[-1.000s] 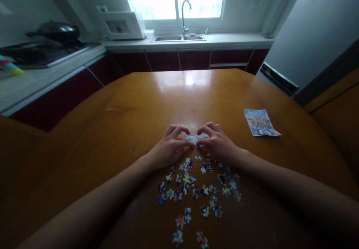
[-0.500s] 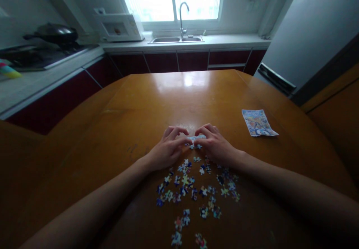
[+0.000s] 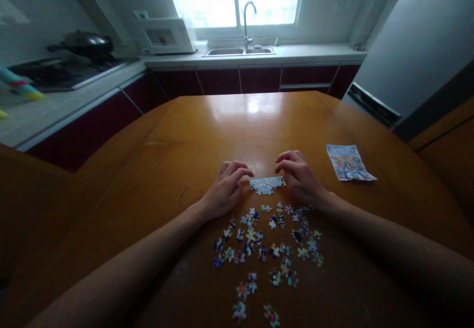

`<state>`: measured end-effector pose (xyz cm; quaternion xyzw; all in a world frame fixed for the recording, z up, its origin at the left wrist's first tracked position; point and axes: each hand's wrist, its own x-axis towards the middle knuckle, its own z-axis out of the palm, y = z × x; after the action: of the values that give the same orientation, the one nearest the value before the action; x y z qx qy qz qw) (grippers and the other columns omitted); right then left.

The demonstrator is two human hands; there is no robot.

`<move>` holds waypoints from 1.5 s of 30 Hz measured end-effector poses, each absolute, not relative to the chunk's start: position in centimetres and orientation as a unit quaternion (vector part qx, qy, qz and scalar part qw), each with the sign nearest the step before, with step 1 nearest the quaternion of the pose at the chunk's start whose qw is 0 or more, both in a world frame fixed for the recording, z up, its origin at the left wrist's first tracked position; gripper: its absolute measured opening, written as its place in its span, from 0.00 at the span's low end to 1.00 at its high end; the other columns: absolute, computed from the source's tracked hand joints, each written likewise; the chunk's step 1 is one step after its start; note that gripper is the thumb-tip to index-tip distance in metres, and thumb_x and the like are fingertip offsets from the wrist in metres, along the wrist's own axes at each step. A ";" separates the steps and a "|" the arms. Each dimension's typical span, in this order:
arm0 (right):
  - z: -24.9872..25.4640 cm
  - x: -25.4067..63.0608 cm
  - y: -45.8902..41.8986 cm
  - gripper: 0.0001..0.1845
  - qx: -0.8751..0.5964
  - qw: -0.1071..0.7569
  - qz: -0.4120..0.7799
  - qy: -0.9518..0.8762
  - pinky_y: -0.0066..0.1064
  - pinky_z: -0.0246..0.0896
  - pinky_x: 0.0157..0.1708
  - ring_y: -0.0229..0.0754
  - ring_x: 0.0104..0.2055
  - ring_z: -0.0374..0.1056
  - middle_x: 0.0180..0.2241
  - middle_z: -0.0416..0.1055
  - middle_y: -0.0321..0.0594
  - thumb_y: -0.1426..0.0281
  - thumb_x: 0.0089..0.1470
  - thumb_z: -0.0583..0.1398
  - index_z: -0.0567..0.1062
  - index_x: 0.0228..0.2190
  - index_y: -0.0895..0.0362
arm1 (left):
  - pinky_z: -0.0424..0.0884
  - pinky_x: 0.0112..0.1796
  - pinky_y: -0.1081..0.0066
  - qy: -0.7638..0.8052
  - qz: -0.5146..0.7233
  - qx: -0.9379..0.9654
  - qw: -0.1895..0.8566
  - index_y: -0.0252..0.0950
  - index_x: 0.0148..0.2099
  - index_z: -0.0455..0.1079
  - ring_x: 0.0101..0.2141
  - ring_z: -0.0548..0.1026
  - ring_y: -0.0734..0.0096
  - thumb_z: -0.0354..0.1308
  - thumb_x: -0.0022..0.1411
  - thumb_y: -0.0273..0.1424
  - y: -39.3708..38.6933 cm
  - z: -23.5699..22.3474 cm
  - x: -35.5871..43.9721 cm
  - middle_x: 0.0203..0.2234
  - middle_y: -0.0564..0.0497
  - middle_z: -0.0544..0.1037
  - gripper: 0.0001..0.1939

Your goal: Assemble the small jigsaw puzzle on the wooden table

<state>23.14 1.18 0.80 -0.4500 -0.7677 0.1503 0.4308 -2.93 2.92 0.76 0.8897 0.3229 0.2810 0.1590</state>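
A joined strip of light-blue jigsaw pieces (image 3: 265,185) lies flat on the wooden table, its lower edge showing loose tabs. My left hand (image 3: 230,186) rests just left of the strip, fingers loosely bent and apart, holding nothing. On the other side my right hand (image 3: 299,176) hovers at the strip's right end, fingers curved and parted with nothing visible in them; its thumb side is partly hidden. Several loose jigsaw pieces (image 3: 251,234) are scattered between my forearms, nearer to me.
A creased picture sheet (image 3: 350,163) lies on the table (image 3: 185,140) to the right. Beyond the table are a counter with a sink (image 3: 259,50), a microwave (image 3: 163,36) and a pan (image 3: 87,43) on the stove. A fridge (image 3: 414,47) stands at the right.
Both hands have drawn apart and off the strip, the right one moving rightward and slightly away from me. The joined strip now shows whole between them. The view has shifted slightly left.
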 end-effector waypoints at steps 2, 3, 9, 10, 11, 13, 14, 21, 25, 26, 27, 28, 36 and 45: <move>0.3 23.9 2.2 0.15 -0.469 0.453 0.166 -0.739 0.44 0.60 0.48 0.47 0.45 0.65 0.37 0.72 0.42 0.78 0.57 0.53 0.76 0.26 0.54 | 0.64 0.55 0.55 0.341 0.296 0.878 0.160 0.39 0.50 0.68 0.51 0.64 0.60 0.47 0.58 0.14 3.0 0.7 -2.9 0.48 0.48 0.70 0.22; 0.0 24.2 2.7 0.15 -0.481 0.462 0.180 -0.723 0.44 0.61 0.48 0.47 0.44 0.66 0.35 0.72 0.42 0.78 0.56 0.53 0.76 0.25 0.54 | 0.64 0.55 0.55 0.348 0.301 0.873 0.160 0.39 0.50 0.68 0.51 0.64 0.60 0.47 0.57 0.14 3.0 0.7 -2.8 0.47 0.48 0.70 0.22; -1.1 25.1 3.9 0.13 -0.522 0.480 0.265 -0.654 0.40 0.66 0.42 0.44 0.38 0.69 0.32 0.74 0.41 0.74 0.53 0.53 0.76 0.24 0.54 | 0.65 0.53 0.56 0.357 0.309 0.866 0.164 0.38 0.49 0.68 0.50 0.65 0.60 0.49 0.56 0.14 3.0 0.6 -2.8 0.46 0.48 0.71 0.22; -1.1 25.0 3.8 0.13 -0.521 0.480 0.268 -0.653 0.39 0.67 0.42 0.44 0.38 0.69 0.32 0.74 0.41 0.73 0.53 0.53 0.76 0.24 0.54 | 0.65 0.53 0.57 0.356 0.310 0.866 0.163 0.38 0.49 0.68 0.49 0.65 0.60 0.49 0.56 0.14 3.0 0.6 -2.8 0.46 0.48 0.71 0.21; -1.0 25.0 3.8 0.13 -0.520 0.479 0.269 -0.654 0.39 0.67 0.42 0.44 0.38 0.69 0.33 0.74 0.41 0.73 0.53 0.53 0.76 0.24 0.54 | 0.65 0.53 0.57 0.355 0.311 0.867 0.162 0.39 0.48 0.69 0.49 0.65 0.61 0.49 0.56 0.14 3.0 0.5 -2.8 0.45 0.48 0.71 0.21; -0.9 25.0 3.7 0.13 -0.520 0.477 0.266 -0.657 0.39 0.67 0.42 0.44 0.38 0.69 0.32 0.74 0.41 0.73 0.53 0.53 0.76 0.24 0.54 | 0.65 0.53 0.58 0.354 0.312 0.867 0.161 0.38 0.48 0.69 0.49 0.65 0.61 0.49 0.56 0.14 3.1 0.4 -2.8 0.45 0.48 0.71 0.22; -0.9 25.0 3.7 0.13 -0.520 0.474 0.263 -0.660 0.39 0.66 0.42 0.45 0.38 0.69 0.32 0.74 0.42 0.73 0.52 0.53 0.76 0.24 0.54 | 0.65 0.53 0.58 0.354 0.312 0.867 0.161 0.38 0.48 0.69 0.49 0.65 0.62 0.49 0.56 0.14 3.1 0.4 -2.8 0.45 0.49 0.71 0.21; -1.3 25.3 4.1 0.13 -0.519 0.462 0.254 -0.672 0.40 0.66 0.42 0.46 0.38 0.69 0.32 0.74 0.43 0.74 0.51 0.53 0.77 0.24 0.55 | 0.66 0.52 0.58 0.356 0.304 0.869 0.160 0.38 0.47 0.70 0.48 0.66 0.61 0.50 0.58 0.16 3.0 0.5 -2.8 0.43 0.48 0.72 0.18; -1.3 25.2 4.0 0.13 -0.517 0.470 0.271 -0.662 0.39 0.69 0.39 0.46 0.38 0.68 0.32 0.73 0.44 0.73 0.51 0.53 0.77 0.24 0.55 | 0.67 0.51 0.57 0.355 0.299 0.872 0.155 0.37 0.46 0.70 0.47 0.67 0.61 0.52 0.60 0.18 2.9 0.5 -2.8 0.43 0.48 0.72 0.15; -1.2 25.2 4.0 0.13 -0.516 0.474 0.276 -0.658 0.39 0.69 0.39 0.46 0.38 0.68 0.32 0.73 0.44 0.73 0.50 0.53 0.77 0.24 0.55 | 0.67 0.50 0.58 0.354 0.298 0.873 0.152 0.37 0.46 0.70 0.47 0.67 0.61 0.52 0.61 0.19 2.9 0.6 -2.8 0.42 0.48 0.72 0.15; -1.2 25.1 3.9 0.13 -0.517 0.478 0.279 -0.653 0.39 0.70 0.38 0.46 0.38 0.68 0.32 0.73 0.44 0.73 0.50 0.53 0.77 0.24 0.56 | 0.67 0.50 0.58 0.352 0.297 0.875 0.150 0.37 0.46 0.70 0.47 0.67 0.61 0.52 0.61 0.19 2.9 0.6 -2.8 0.42 0.47 0.72 0.14; -1.1 25.1 3.8 0.13 -0.517 0.482 0.281 -0.650 0.38 0.70 0.38 0.45 0.38 0.68 0.32 0.73 0.44 0.73 0.50 0.53 0.77 0.23 0.56 | 0.67 0.50 0.58 0.351 0.296 0.876 0.148 0.37 0.46 0.70 0.47 0.67 0.61 0.52 0.61 0.19 2.9 0.6 -2.8 0.42 0.47 0.72 0.14; -1.0 25.1 3.5 0.13 -0.517 0.494 0.292 -0.634 0.38 0.70 0.38 0.46 0.39 0.68 0.32 0.72 0.45 0.74 0.50 0.53 0.77 0.23 0.56 | 0.66 0.50 0.59 0.344 0.310 0.876 0.138 0.36 0.46 0.71 0.46 0.67 0.62 0.51 0.62 0.19 2.9 0.6 -2.7 0.41 0.47 0.72 0.13; -1.0 25.4 3.4 0.13 -0.528 0.504 0.284 -0.622 0.38 0.69 0.38 0.45 0.37 0.68 0.32 0.73 0.44 0.72 0.50 0.53 0.77 0.23 0.56 | 0.66 0.50 0.59 0.350 0.302 0.876 0.140 0.36 0.46 0.72 0.46 0.68 0.62 0.52 0.63 0.22 2.6 0.8 -2.6 0.41 0.47 0.73 0.12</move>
<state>25.38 3.37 -1.03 -0.5280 -0.6216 0.2840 0.5041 -2.62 2.55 0.84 0.8755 0.3504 0.3016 0.1401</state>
